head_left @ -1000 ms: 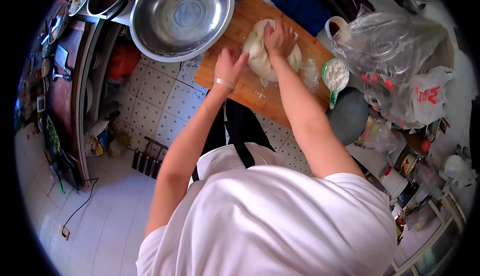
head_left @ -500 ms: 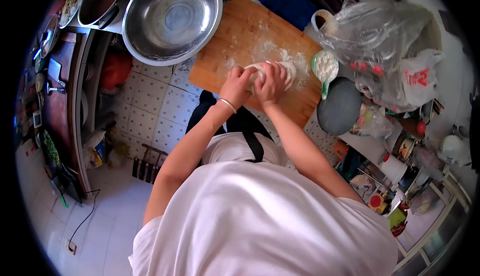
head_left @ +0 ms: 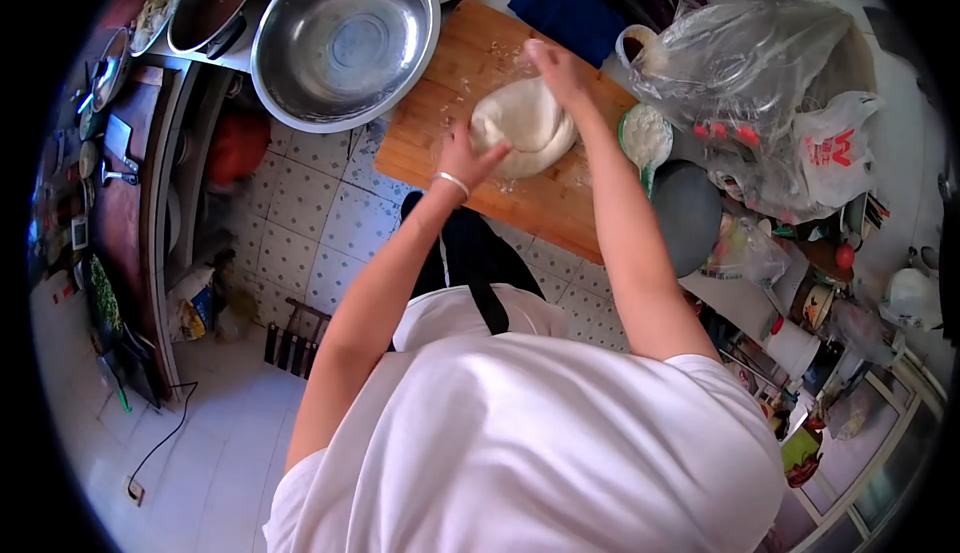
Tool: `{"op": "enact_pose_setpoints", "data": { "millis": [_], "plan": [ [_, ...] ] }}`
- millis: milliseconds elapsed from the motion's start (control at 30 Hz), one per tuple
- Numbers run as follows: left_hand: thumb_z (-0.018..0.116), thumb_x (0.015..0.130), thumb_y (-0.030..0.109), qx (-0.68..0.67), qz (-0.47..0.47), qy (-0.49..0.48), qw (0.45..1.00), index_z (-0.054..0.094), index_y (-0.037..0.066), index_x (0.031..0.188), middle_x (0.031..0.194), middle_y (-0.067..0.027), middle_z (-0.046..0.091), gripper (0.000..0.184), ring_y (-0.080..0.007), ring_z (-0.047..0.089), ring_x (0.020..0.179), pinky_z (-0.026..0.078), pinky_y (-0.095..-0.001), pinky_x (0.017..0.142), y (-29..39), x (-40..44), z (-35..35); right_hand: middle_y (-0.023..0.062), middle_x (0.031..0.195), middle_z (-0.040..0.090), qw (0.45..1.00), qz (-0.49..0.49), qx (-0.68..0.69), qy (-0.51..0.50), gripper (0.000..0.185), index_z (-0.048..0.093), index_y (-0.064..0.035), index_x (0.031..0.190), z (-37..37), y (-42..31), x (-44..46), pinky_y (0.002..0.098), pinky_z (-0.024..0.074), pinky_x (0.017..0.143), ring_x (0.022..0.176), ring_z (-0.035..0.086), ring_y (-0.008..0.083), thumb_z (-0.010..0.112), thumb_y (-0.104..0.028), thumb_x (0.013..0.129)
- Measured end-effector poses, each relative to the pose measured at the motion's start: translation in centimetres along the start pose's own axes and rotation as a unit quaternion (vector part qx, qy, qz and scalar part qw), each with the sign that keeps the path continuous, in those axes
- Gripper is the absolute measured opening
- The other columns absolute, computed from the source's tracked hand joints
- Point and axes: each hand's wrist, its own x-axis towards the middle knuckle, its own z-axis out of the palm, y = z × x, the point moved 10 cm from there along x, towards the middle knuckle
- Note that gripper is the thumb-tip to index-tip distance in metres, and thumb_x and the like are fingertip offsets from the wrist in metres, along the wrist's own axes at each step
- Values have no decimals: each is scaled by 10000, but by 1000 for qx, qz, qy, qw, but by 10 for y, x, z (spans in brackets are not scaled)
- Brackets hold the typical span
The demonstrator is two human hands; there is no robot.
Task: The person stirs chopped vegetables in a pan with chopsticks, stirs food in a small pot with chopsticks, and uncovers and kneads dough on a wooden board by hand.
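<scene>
A round, pale lump of dough [head_left: 515, 118] with a fold across its middle lies on the wooden board [head_left: 440, 83]. My left hand [head_left: 468, 158] is at its near left side, thumb and fingers spread, the thumb against the dough. Beyond the far side of the dough, my right hand [head_left: 560, 71] is over the board. Its fingers are bent together and point left; whatever is between them, if anything, cannot be made out. Dry flour and crumbs are scattered on the board.
Left of the board stands a large metal basin [head_left: 345, 43]. A green-rimmed scoop of flour [head_left: 646, 138] is at the board's right edge, beside a dark round lid [head_left: 685, 218]. Plastic bags [head_left: 760, 63] and a blue cloth [head_left: 562, 13] lie farther back.
Both hands were pressed together on the dough and have come apart. The right hand has moved to the far side, the left to the near left. The dough now looks rounder and is more exposed.
</scene>
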Motion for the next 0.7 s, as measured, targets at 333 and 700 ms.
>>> {"op": "enact_pose_setpoints", "data": {
  "millis": [333, 700],
  "plan": [
    [212, 847, 768, -556, -420, -126, 706, 450, 185, 1368, 1351, -98, 494, 817, -277, 485, 1215, 390, -448, 981, 6, -69, 78, 77, 777, 638, 987, -17, -80, 141, 238, 606, -109, 791, -34, -52, -145, 445, 420, 771, 776, 594, 302, 604, -347, 787],
    [729, 776, 430, -352, -323, -97, 873, 491, -20, 1142, 943, -167, 625, 627, -267, 647, 770, 555, -367, 644, -36, -24, 24, 127, 1018, 585, 941, -15, -258, 218, 310, 667, -181, 985, 27, -20, -26, 471, 318, 935, 1048, 502, 299, 635, -393, 761]
  ]
}}
